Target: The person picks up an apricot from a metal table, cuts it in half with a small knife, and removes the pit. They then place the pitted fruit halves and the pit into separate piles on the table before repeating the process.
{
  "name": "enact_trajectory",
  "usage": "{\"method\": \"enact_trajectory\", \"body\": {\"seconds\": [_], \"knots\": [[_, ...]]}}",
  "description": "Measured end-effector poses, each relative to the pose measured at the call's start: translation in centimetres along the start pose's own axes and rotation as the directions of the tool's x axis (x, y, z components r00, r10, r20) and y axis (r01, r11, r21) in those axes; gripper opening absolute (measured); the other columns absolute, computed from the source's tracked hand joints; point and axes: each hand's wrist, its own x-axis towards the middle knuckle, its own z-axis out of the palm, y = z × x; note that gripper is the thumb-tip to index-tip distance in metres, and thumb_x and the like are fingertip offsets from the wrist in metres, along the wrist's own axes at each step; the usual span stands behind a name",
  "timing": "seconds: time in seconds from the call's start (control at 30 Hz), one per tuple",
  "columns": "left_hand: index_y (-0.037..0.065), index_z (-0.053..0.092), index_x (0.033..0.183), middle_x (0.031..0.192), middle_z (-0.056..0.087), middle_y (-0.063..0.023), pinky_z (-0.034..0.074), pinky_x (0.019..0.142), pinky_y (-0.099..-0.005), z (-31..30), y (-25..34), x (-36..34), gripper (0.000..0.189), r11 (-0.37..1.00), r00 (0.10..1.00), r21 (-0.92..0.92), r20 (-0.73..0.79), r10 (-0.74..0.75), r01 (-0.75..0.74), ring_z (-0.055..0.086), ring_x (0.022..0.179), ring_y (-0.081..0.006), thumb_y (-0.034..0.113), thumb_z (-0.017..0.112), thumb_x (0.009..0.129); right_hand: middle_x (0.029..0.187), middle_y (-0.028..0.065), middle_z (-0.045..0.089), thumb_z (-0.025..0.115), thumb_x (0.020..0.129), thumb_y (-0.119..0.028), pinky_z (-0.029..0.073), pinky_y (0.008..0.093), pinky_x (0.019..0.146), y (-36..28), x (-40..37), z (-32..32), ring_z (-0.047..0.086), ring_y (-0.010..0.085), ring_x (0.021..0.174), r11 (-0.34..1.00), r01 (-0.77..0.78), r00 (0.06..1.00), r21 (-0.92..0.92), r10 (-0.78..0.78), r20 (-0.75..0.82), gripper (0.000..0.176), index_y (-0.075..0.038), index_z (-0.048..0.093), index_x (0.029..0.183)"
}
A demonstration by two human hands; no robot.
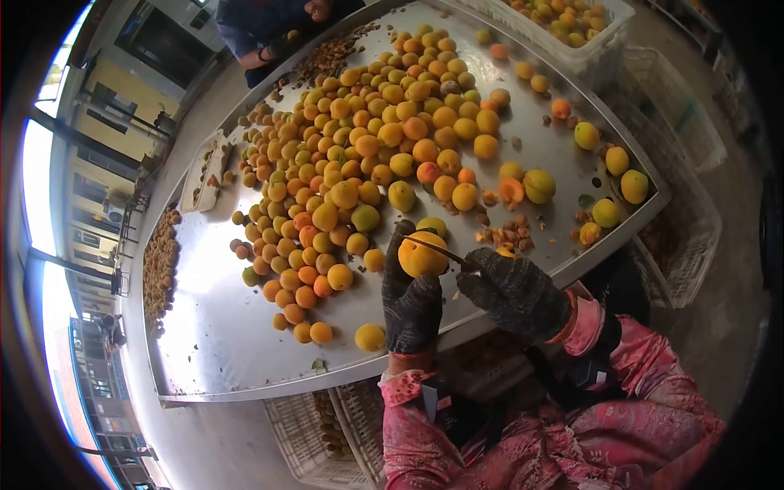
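My left hand, in a dark knit glove, is closed around a yellow-orange apricot above the front of the metal table. A knife is gripped in my gloved right hand, its thin blade lying across the top of that apricot. Just beyond the held fruit sits another yellow apricot, partly hidden. A small heap of brown pits lies past my right hand, beside an opened orange apricot half. One single apricot rests left of my left wrist.
A large pile of apricots covers the table's middle. More pits line its left edge, near a white tray. A white crate of apricots stands at the far right, other crates below. Another person is across the table.
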Motion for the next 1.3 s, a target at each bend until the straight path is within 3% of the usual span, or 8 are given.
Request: {"method": "enact_trajectory", "body": {"seconds": [0.43, 0.53, 0.63, 0.83, 0.93, 1.0, 1.1, 1.3], "knots": [[-0.002, 0.040, 0.129, 0.124, 0.050, -0.0136, 0.039, 0.097, -0.0351, -0.2, 0.5, -0.3, 0.079, 0.994, 0.997, -0.094, 0.054, -0.047, 0.052, 0.049, 0.113, -0.0242, 0.030, 0.078, 0.067, 0.106, 0.0157, 0.056, 0.061, 0.079, -0.012, 0.051, 0.0327, 0.062, 0.1, 0.0, -1.2, 0.061, 0.0262, 0.082, 0.991, 0.028, 1.000, 0.131, -0.029, 0.009, 0.028, -0.007, 0.061, 0.106], [-0.002, 0.040, 0.128, 0.125, 0.049, -0.0143, 0.040, 0.096, -0.0357, -0.2, 0.9, -0.3, 0.081, 0.996, 0.997, 0.069, 0.052, -0.061, 0.058, 0.049, 0.114, -0.0247, 0.028, 0.080, 0.064, 0.105, 0.0157, 0.056, 0.062, 0.078, -0.012, 0.051, 0.0334, 0.063, 0.4, -0.3, -0.8, 0.061, 0.0261, 0.083, 0.998, 0.066, 0.996, -0.015, -0.067, -0.057, 0.028, -0.007, 0.061, 0.106], [-0.001, 0.040, 0.129, 0.127, 0.048, -0.0148, 0.041, 0.095, -0.0355, -0.3, 1.0, -0.4, 0.083, 0.991, 0.996, 0.111, 0.034, -0.083, 0.078, 0.049, 0.115, -0.0250, 0.026, 0.081, 0.062, 0.106, 0.0150, 0.056, 0.062, 0.078, -0.012, 0.051, 0.0337, 0.063, 0.8, -0.7, 0.1, 0.061, 0.0266, 0.083, 0.976, -0.060, 0.996, 0.208, 0.071, -0.045, 0.029, -0.007, 0.062, 0.106], [-0.001, 0.040, 0.129, 0.127, 0.047, -0.0146, 0.041, 0.095, -0.0351, -0.5, 1.0, -0.5, 0.083, 0.992, 0.992, 0.025, 0.024, -0.121, 0.121, 0.048, 0.115, -0.0249, 0.021, 0.081, 0.061, 0.108, 0.0152, 0.056, 0.060, 0.079, -0.012, 0.051, 0.0348, 0.065, 0.5, -0.4, -0.2, 0.060, 0.0281, 0.086, 0.987, 0.061, 0.997, 0.150, -0.054, -0.048, 0.028, -0.008, 0.062, 0.107], [-0.001, 0.041, 0.129, 0.127, 0.047, -0.0148, 0.041, 0.095, -0.0352, -0.6, 0.8, -0.5, 0.082, 0.993, 0.993, 0.008, 0.032, -0.115, 0.115, 0.048, 0.115, -0.0250, 0.019, 0.081, 0.061, 0.108, 0.0155, 0.056, 0.060, 0.080, -0.012, 0.051, 0.0352, 0.066, 0.2, -0.6, -0.1, 0.060, 0.0277, 0.087, 0.993, 0.053, 0.998, 0.110, -0.051, -0.023, 0.026, -0.007, 0.063, 0.105], [-0.001, 0.040, 0.129, 0.127, 0.048, -0.0141, 0.041, 0.095, -0.0350, -1.0, 0.3, -0.5, 0.080, 0.995, 0.992, -0.060, 0.104, -0.075, 0.081, 0.048, 0.115, -0.0240, 0.015, 0.080, 0.062, 0.108, 0.0155, 0.056, 0.060, 0.079, -0.012, 0.051, 0.0354, 0.067, 0.1, -0.9, 0.4, 0.060, 0.0284, 0.087, 0.935, -0.066, 0.997, 0.348, 0.044, 0.069, 0.027, -0.007, 0.062, 0.106], [-0.002, 0.040, 0.130, 0.125, 0.049, -0.0127, 0.041, 0.095, -0.0349, -1.1, 1.0, -0.6, 0.079, 0.988, 0.974, 0.022, 0.164, -0.156, 0.155, 0.048, 0.114, -0.0227, 0.011, 0.079, 0.063, 0.109, 0.0161, 0.055, 0.058, 0.079, -0.011, 0.051, 0.0364, 0.066, 0.0, -1.0, 0.2, 0.061, 0.0282, 0.088, 0.988, 0.011, 0.999, 0.154, -0.017, 0.036, 0.030, -0.006, 0.060, 0.109], [-0.002, 0.041, 0.128, 0.119, 0.053, -0.0107, 0.042, 0.093, -0.0324, -0.1, 1.1, -0.5, 0.069, 0.982, 0.974, 0.012, 0.122, -0.189, 0.189, 0.052, 0.107, -0.0204, 0.011, 0.075, 0.070, 0.112, 0.0198, 0.054, 0.053, 0.079, -0.010, 0.049, 0.0377, 0.077, 1.0, -0.6, -0.9, 0.057, 0.0296, 0.096, 0.972, -0.057, 0.965, 0.228, -0.005, 0.263, 0.039, -0.002, 0.055, 0.117]]}}
